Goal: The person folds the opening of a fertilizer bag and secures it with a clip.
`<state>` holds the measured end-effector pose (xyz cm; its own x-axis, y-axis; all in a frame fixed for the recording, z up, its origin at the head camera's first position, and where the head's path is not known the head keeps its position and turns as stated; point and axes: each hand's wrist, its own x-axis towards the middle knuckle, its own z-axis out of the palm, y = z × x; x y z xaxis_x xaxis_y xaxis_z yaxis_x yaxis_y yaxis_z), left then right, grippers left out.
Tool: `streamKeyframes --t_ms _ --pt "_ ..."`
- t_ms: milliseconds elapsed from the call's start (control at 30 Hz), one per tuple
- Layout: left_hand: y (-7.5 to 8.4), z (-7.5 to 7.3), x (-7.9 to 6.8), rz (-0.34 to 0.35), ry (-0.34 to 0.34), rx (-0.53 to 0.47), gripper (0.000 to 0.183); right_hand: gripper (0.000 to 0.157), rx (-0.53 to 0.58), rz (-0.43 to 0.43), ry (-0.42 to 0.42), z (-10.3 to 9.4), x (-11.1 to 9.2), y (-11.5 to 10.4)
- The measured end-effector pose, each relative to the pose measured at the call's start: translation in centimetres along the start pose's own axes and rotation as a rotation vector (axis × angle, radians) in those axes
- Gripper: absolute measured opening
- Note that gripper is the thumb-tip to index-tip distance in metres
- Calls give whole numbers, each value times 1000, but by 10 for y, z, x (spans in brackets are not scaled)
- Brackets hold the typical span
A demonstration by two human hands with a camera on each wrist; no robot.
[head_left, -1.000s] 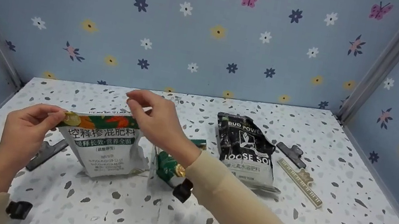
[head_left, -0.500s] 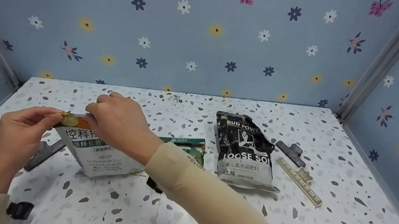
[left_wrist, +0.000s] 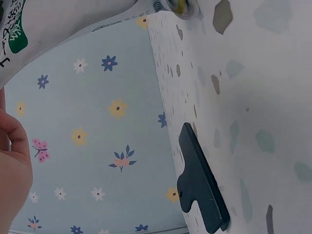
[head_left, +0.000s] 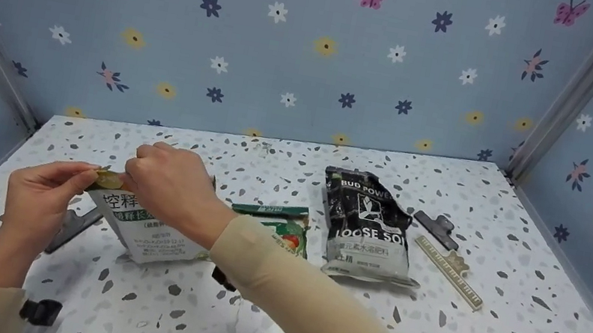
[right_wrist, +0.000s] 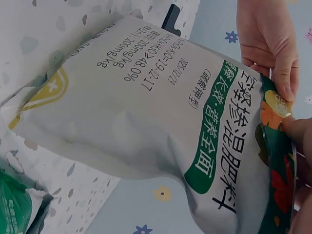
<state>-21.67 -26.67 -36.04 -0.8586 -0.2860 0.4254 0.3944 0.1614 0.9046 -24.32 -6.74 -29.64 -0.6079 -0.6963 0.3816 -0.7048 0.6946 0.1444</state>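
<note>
A white fertilizer bag [head_left: 152,239] stands upright at the left of the table, with a colourful green and orange band along its top. My left hand [head_left: 39,200] pinches the top left corner between thumb and fingers. Close beside it, my right hand [head_left: 171,184] grips the same top edge and hides much of the band in the head view. From the right wrist, the bag's printed front [right_wrist: 146,107] shows, with thumb and fingers of both hands near each other on the folded band. A dark flat clip [left_wrist: 202,183] lies on the table behind my left hand.
A smaller green bag [head_left: 288,229] stands right of the fertilizer bag, partly behind my right sleeve. Further right lie a black and white soil bag [head_left: 368,228], another dark clip [head_left: 438,229] and a pale ruler-like strip [head_left: 448,273]. Patterned walls [head_left: 291,56] enclose the table.
My right hand has moved left from above the bag's top right to grip the top edge near my left hand. My left hand keeps its pinch on the corner.
</note>
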Motion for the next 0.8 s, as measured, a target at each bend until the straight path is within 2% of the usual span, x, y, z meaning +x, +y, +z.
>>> streamKeyframes --t_ms 233,400,600,800 --pt "-2 -1 -1 -6 5 -23 15 30 -24 -35 -19 0 -3 2" --pt "-2 -4 0 0 -15 -4 15 29 -45 -60 24 -1 -9 9" --pt "-3 -6 0 -7 -35 -30 15 27 18 -58 115 2 -22 22" --pt "-1 -4 0 -4 -47 -58 11 23 102 -61 122 -1 -31 32"
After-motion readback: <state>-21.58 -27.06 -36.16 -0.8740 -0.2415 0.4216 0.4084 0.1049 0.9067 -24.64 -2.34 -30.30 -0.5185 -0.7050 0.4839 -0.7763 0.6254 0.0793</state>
